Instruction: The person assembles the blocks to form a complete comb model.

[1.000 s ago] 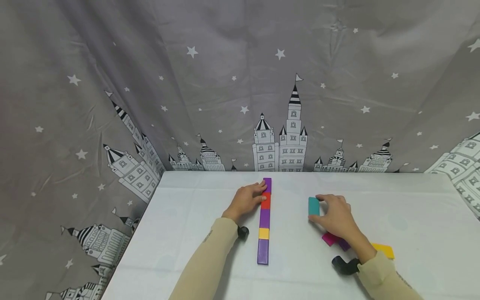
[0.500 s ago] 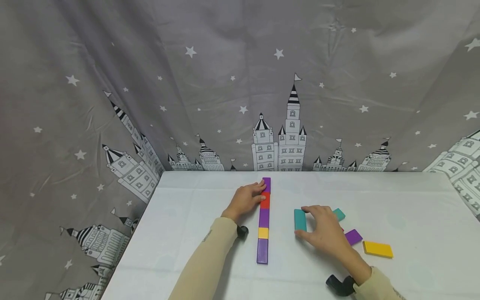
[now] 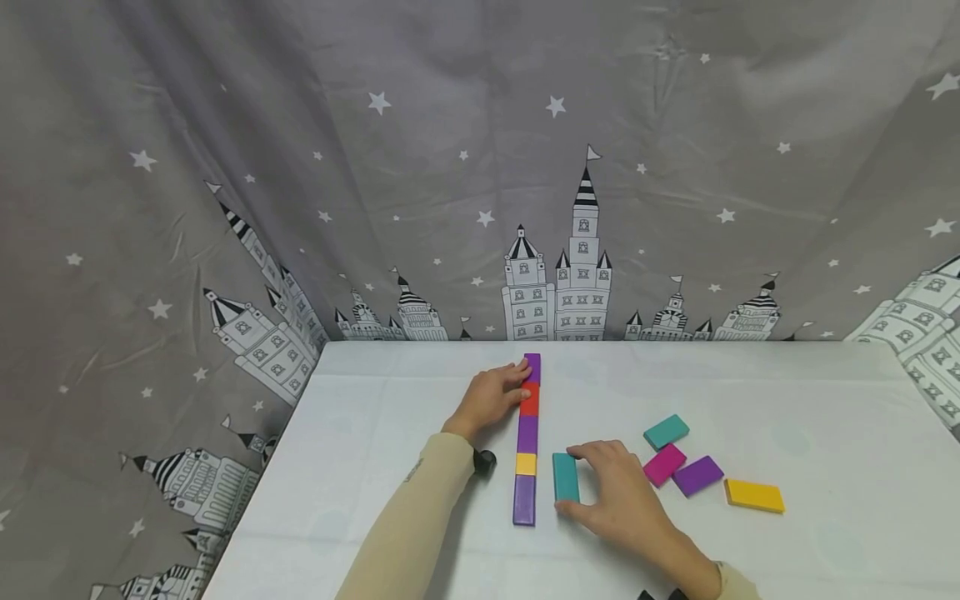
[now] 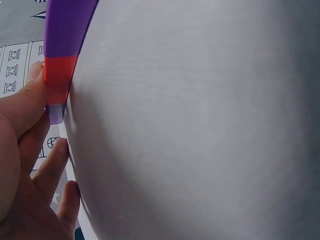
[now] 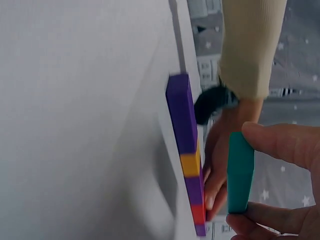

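Note:
My right hand [image 3: 626,500] pinches a flat teal block [image 3: 566,478] by its two ends, thumb at the near end, fingers at the far end. It is just right of a straight row of blocks: purple [image 3: 524,500], yellow [image 3: 527,464], purple [image 3: 527,434], red [image 3: 530,400] and purple [image 3: 533,367], end to end. At the row's far part, my left hand [image 3: 486,402] touches the red and far purple blocks with thumb and a fingertip. In the left wrist view its other fingers stretch loosely over the white cloth. The right wrist view shows the teal block [image 5: 240,172] apart from the row.
On the right lie a second teal block [image 3: 666,431], a magenta block [image 3: 664,464], a loose purple block [image 3: 698,476] and a larger yellow block [image 3: 754,496]. A grey curtain [image 3: 450,125] with printed castles hangs behind the white table [image 3: 360,467].
My right hand has carried the teal block left and nearer to me, towards the row. The loose blocks at right are uncovered. My left hand has stayed in place.

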A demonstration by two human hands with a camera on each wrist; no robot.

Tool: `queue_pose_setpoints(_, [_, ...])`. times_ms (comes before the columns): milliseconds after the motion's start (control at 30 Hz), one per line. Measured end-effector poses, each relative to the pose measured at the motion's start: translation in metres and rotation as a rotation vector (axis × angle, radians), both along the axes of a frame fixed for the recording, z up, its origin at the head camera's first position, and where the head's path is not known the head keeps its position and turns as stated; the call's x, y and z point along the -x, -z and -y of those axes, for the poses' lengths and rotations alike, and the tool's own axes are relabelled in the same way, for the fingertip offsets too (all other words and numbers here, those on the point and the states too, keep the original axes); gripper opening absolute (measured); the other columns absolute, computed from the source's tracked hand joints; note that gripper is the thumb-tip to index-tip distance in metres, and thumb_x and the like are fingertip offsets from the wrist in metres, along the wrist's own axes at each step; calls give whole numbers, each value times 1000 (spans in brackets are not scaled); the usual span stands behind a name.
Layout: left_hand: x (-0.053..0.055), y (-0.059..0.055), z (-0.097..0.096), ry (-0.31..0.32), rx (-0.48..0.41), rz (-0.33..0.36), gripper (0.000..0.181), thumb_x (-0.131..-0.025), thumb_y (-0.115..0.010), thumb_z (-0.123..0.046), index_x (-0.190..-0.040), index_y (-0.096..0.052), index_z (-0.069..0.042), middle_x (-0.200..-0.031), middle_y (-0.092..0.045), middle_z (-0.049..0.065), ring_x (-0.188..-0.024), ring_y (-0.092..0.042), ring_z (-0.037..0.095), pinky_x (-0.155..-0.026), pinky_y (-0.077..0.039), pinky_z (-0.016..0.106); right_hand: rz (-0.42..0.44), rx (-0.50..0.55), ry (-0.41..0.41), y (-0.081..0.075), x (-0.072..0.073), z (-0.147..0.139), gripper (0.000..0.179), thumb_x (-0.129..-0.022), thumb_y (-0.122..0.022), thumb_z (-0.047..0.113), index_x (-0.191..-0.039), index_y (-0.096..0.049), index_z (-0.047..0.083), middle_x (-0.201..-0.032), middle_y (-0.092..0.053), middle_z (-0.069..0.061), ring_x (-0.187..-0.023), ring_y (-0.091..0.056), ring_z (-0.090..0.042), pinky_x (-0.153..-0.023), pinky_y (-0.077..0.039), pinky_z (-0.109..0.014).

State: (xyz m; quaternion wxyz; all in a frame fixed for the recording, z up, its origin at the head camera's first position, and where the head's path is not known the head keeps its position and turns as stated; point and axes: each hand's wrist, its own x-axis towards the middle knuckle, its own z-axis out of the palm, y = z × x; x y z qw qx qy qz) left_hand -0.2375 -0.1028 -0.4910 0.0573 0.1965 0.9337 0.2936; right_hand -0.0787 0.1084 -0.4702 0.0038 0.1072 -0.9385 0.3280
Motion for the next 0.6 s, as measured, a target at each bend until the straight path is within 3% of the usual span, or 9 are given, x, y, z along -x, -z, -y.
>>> queue_pose_setpoints(600, [0,1,1,12,-13,-18,49,-95,-69,-25,-142,-58,-12,-152,-49,-3,-141,-44,24,-118,-30,51,9,-22,-129,4,-23,26,61,-69,-90,42,-117,-68,12,-115,-65,1,-112,-54,-20,-98,-47,-49])
